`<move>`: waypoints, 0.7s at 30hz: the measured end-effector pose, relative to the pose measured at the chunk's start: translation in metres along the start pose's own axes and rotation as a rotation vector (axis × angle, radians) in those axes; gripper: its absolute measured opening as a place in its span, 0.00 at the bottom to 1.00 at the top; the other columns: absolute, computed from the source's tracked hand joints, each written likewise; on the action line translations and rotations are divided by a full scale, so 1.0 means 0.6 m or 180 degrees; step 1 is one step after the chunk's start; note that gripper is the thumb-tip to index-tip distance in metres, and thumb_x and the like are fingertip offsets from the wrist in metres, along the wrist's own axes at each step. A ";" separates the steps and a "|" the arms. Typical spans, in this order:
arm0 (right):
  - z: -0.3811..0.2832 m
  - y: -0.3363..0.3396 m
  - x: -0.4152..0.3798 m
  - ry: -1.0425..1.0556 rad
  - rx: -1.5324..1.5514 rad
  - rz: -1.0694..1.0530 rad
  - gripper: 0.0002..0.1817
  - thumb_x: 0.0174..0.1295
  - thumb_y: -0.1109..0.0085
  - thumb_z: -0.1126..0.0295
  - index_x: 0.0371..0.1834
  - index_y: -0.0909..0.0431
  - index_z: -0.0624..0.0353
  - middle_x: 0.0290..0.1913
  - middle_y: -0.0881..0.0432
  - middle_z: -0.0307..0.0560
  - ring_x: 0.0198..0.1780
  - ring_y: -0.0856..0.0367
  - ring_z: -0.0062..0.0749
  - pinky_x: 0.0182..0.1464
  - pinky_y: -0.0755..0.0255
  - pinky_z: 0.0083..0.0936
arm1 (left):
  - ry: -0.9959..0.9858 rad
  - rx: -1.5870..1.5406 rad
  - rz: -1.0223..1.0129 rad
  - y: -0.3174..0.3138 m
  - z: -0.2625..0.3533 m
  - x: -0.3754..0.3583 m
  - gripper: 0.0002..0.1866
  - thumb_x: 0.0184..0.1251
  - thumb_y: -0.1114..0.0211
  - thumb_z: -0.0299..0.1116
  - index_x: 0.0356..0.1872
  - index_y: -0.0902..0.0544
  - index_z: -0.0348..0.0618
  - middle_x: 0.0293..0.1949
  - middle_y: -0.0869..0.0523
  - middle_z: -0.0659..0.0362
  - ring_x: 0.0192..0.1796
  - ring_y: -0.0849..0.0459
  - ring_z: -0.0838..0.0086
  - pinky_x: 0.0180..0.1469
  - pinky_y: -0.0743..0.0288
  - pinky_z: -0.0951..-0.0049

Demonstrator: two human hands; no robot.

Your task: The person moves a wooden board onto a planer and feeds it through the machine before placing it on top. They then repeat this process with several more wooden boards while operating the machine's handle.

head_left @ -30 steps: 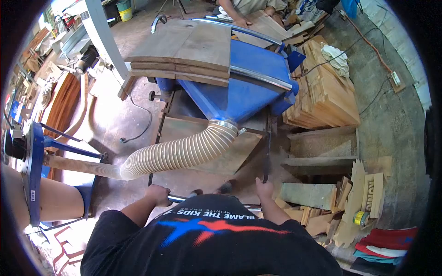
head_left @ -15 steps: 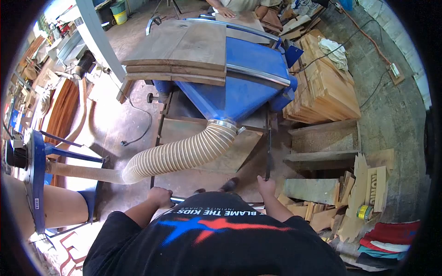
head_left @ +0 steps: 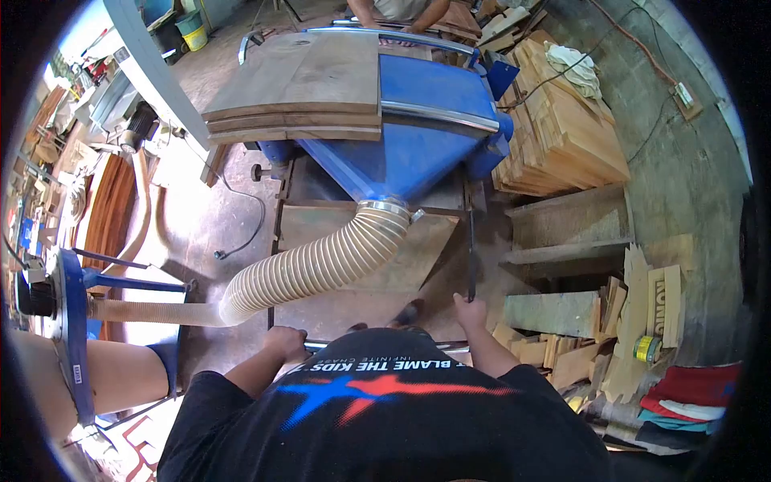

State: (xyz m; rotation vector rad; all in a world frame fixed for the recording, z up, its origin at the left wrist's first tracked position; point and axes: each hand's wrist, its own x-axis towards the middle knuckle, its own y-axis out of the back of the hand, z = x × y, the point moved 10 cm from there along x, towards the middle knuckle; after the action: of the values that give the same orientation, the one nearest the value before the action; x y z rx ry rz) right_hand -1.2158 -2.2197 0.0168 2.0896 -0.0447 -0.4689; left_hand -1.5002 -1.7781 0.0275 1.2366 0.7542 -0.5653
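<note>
My left hand (head_left: 287,344) is closed round the left end of a metal bar (head_left: 318,345) in front of my body. On the other side my right hand (head_left: 470,310) grips the near end of a dark rail (head_left: 471,257). Between and beyond them a ribbed hose (head_left: 321,265) curves up to a blue machine hood (head_left: 418,153). Several wooden panels (head_left: 297,84) lie stacked on top of the machine, at its left.
Across the machine are a person's hands (head_left: 401,34). Stacked boards (head_left: 554,120) stand at the right, above wood scraps (head_left: 570,353). A blue dust collector (head_left: 72,329) is at the left, and a cable (head_left: 255,229) lies on the floor.
The view has shifted slightly, with the machine now a little further up and left. The person across has brought both hands together at the far edge. My hands keep their hold.
</note>
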 end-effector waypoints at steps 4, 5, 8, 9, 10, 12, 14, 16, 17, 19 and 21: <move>-0.003 0.007 -0.004 0.0002 0.0043 0.0052 0.24 0.54 0.27 0.48 0.28 0.15 0.63 0.31 0.12 0.61 0.39 0.12 0.56 0.46 0.20 0.45 | 0.0030 -0.0008 0.0007 0.002 0.001 0.000 0.28 0.57 0.35 0.60 0.48 0.12 0.48 0.46 0.10 0.49 0.52 0.12 0.55 0.55 0.19 0.55; 0.001 0.007 0.000 0.0048 0.0001 0.0142 0.25 0.53 0.27 0.48 0.29 0.14 0.65 0.31 0.13 0.62 0.38 0.11 0.56 0.46 0.20 0.44 | 0.0038 -0.0006 -0.0007 0.000 0.000 0.001 0.29 0.56 0.35 0.60 0.48 0.12 0.48 0.46 0.10 0.49 0.52 0.12 0.55 0.55 0.19 0.55; 0.010 -0.002 0.007 0.0074 -0.0043 0.0091 0.24 0.54 0.27 0.48 0.28 0.14 0.64 0.31 0.13 0.61 0.38 0.11 0.56 0.45 0.20 0.45 | 0.0070 -0.0011 -0.0041 -0.001 0.000 0.002 0.29 0.56 0.35 0.61 0.48 0.12 0.48 0.46 0.10 0.49 0.52 0.11 0.55 0.54 0.19 0.55; 0.014 -0.005 0.008 0.0034 -0.0040 0.0054 0.24 0.54 0.27 0.48 0.28 0.14 0.63 0.32 0.13 0.61 0.39 0.12 0.57 0.46 0.20 0.46 | 0.0085 -0.0016 -0.0048 0.002 0.001 0.001 0.30 0.56 0.35 0.62 0.47 0.12 0.48 0.46 0.10 0.49 0.52 0.11 0.55 0.54 0.19 0.55; 0.015 -0.005 0.007 -0.0005 -0.0038 0.0017 0.24 0.54 0.28 0.48 0.28 0.15 0.62 0.32 0.13 0.62 0.40 0.12 0.57 0.47 0.20 0.47 | 0.0100 -0.0024 -0.0054 0.003 0.001 0.000 0.30 0.55 0.35 0.62 0.47 0.12 0.48 0.46 0.10 0.49 0.51 0.11 0.55 0.54 0.19 0.55; 0.014 -0.004 0.005 -0.0049 -0.0022 -0.0051 0.23 0.54 0.28 0.48 0.28 0.15 0.61 0.34 0.12 0.62 0.41 0.12 0.58 0.48 0.21 0.48 | 0.0088 -0.0004 -0.0060 -0.003 -0.001 0.004 0.30 0.55 0.35 0.62 0.47 0.12 0.48 0.45 0.10 0.49 0.51 0.11 0.55 0.54 0.19 0.55; 0.009 -0.003 0.002 -0.0063 0.0012 -0.0116 0.23 0.54 0.28 0.48 0.28 0.15 0.61 0.34 0.12 0.63 0.41 0.12 0.57 0.48 0.21 0.48 | 0.0068 0.0011 -0.0046 0.000 0.000 0.003 0.30 0.55 0.35 0.63 0.47 0.12 0.48 0.45 0.10 0.49 0.50 0.11 0.55 0.54 0.19 0.55; 0.008 0.000 0.001 -0.0069 -0.0021 -0.0061 0.23 0.54 0.28 0.48 0.29 0.15 0.61 0.34 0.12 0.62 0.41 0.12 0.57 0.47 0.21 0.48 | 0.0032 0.0023 -0.0020 0.007 0.004 -0.002 0.30 0.55 0.36 0.63 0.47 0.12 0.47 0.45 0.10 0.48 0.50 0.11 0.55 0.53 0.19 0.55; 0.007 0.002 0.000 -0.0070 -0.0039 -0.0031 0.23 0.54 0.28 0.48 0.29 0.14 0.61 0.34 0.12 0.62 0.41 0.12 0.57 0.47 0.20 0.48 | 0.0020 0.0018 -0.0003 0.005 0.004 0.000 0.30 0.55 0.36 0.63 0.47 0.12 0.47 0.45 0.10 0.48 0.50 0.11 0.55 0.53 0.19 0.55; 0.003 0.004 -0.002 -0.0079 -0.0035 -0.0058 0.23 0.55 0.29 0.48 0.29 0.14 0.62 0.34 0.12 0.62 0.41 0.12 0.57 0.47 0.20 0.48 | 0.0001 -0.0002 0.0034 0.003 0.003 0.002 0.31 0.55 0.36 0.63 0.47 0.12 0.47 0.45 0.10 0.48 0.50 0.11 0.55 0.53 0.19 0.55; 0.006 0.002 0.000 -0.0041 -0.0072 -0.0025 0.24 0.55 0.29 0.47 0.29 0.14 0.62 0.33 0.12 0.61 0.40 0.12 0.56 0.47 0.20 0.47 | 0.0030 -0.0004 0.0020 0.005 0.004 0.001 0.31 0.55 0.36 0.63 0.47 0.12 0.47 0.45 0.10 0.48 0.50 0.11 0.55 0.53 0.19 0.55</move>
State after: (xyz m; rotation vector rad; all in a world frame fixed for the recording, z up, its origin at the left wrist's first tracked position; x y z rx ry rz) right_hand -1.2168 -2.2232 0.0159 2.0653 -0.0384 -0.4854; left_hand -1.4972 -1.7795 0.0295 1.2409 0.7584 -0.5541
